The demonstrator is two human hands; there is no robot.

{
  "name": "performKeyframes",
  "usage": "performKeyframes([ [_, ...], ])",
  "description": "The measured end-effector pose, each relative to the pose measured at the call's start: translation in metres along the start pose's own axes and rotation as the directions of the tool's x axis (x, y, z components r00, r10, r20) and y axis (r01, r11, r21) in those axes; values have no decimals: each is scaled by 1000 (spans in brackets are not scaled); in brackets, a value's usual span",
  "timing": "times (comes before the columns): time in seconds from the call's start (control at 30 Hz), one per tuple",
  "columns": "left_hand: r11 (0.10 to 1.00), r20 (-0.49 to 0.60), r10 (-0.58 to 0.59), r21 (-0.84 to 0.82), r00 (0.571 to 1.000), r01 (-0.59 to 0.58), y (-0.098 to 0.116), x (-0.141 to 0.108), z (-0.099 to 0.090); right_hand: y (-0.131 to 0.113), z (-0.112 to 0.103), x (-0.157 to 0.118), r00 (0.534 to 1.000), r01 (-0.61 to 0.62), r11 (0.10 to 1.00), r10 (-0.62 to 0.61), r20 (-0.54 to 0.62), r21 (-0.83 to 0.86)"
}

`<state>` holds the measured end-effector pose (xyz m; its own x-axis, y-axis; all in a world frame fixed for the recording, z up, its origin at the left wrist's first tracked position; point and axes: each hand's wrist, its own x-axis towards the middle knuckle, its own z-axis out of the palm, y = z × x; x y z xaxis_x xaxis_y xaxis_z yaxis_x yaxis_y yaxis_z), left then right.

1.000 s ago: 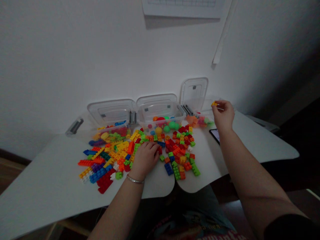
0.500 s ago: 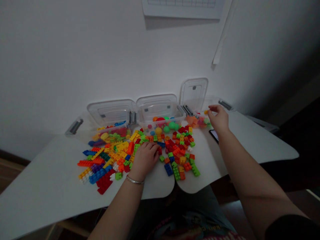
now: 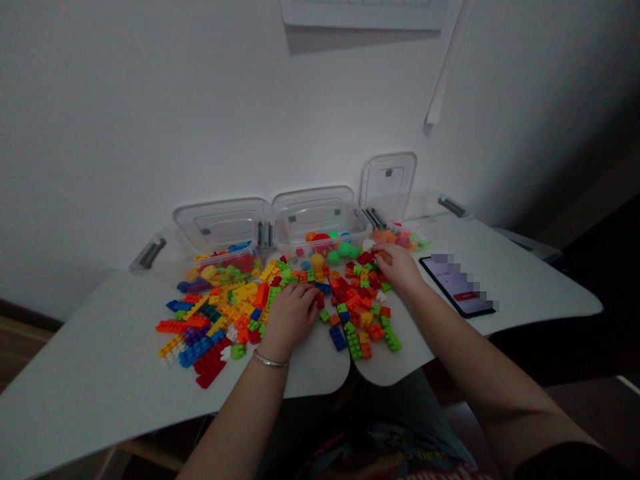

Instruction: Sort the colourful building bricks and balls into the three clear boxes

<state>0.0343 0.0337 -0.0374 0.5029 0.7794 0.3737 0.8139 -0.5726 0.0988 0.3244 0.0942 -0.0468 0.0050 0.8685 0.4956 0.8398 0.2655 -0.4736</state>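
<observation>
My left hand, with a bracelet at the wrist, rests over the middle of a spread of plastic building bricks. Its curled fingertips close on a red building brick. At the right part of the spread, my right hand reaches down, thumb and fingers around an orange building brick that they partly hide. Yellow bricks lie left of my left hand; red, orange and green bricks lie between the hands. Behind my right hand stands the right clear box, holding colourful pieces.
A middle clear box holds coloured balls. The left clear box holds more coloured pieces. Their lids lean up against the wall. A phone lies right of my right forearm on the white table.
My right hand has moved from above the right box, where a yellow piece showed by its fingers, down and left to the bricks. This uncovers the phone. My left hand stays put.
</observation>
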Motion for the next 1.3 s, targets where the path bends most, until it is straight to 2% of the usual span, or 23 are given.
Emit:
performKeyframes([
  [0.13, 1000, 6, 1, 0, 1000, -1, 0, 0, 0, -3, 13, 9, 982, 33, 995, -14, 187, -98],
  [0.27, 1000, -2, -4, 0, 1000, 4, 0, 0, 0, -7, 19, 24, 955, 119, 981, -70, 287, -156],
  [0.4, 1000, 0, -3, -1, 1000, 3, 1, 0, -1, -4, 26, 29, 935, 119, 972, -40, 353, -204],
  [0.53, 1000, 6, 1, -10, 1000, -1, 1, 0, -1, -2, 27, 22, 939, 124, 975, -56, 339, -183],
  [0.73, 1000, -11, -9, -22, 1000, 8, 0, 0, -1, -9, 17, 3, 935, 110, 970, -27, 353, -218],
  [0.87, 1000, 4, -11, -20, 1000, 12, 1, 0, -2, -14, 12, -5, 956, 58, 977, 5, 293, -204],
  [1.0, 1000, -4, -2, -15, 1000, 2, 1, 0, -2, -14, 12, 1, 974, 24, 984, 16, 224, -175],
  [1.3, 1000, -10, 5, -15, 1000, -5, 0, 0, -1, -4, 34, 27, 954, 68, 978, -7, 298, -195],
])
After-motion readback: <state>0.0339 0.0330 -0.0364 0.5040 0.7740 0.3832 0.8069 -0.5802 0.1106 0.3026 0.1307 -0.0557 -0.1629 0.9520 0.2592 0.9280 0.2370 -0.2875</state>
